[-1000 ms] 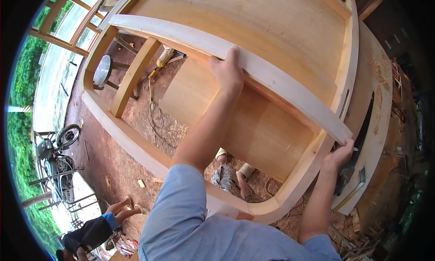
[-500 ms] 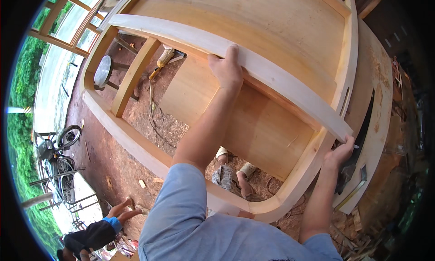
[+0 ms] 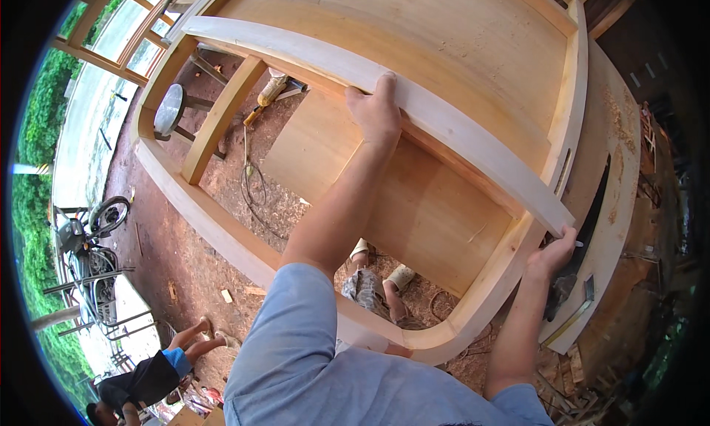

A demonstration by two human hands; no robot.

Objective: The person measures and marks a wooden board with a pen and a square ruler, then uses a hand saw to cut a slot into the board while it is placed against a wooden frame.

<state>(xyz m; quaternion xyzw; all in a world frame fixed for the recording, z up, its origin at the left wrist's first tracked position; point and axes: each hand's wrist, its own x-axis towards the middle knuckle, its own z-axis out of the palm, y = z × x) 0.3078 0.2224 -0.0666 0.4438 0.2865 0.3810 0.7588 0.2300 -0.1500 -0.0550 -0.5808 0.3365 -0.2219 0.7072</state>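
The person's left grip (image 3: 376,117) and right grip (image 3: 553,253) clasp a curved wooden strip (image 3: 473,143) above a littered reddish floor (image 3: 174,230); a motorcycle (image 3: 73,236) stands leftward.

Daylight from the left overexposes the pale strip (image 3: 92,141) by the greenery (image 3: 46,123). The wooden frame (image 3: 460,134) is sharp; the fisheye's right edge darkens and blurs.

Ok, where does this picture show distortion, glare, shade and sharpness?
Head view: fisheye distortion makes the motorbike look tipped; head view: daylight washes out the pale ground; head view: the far right lies in shade; head view: the left hand looks fairly sharp.
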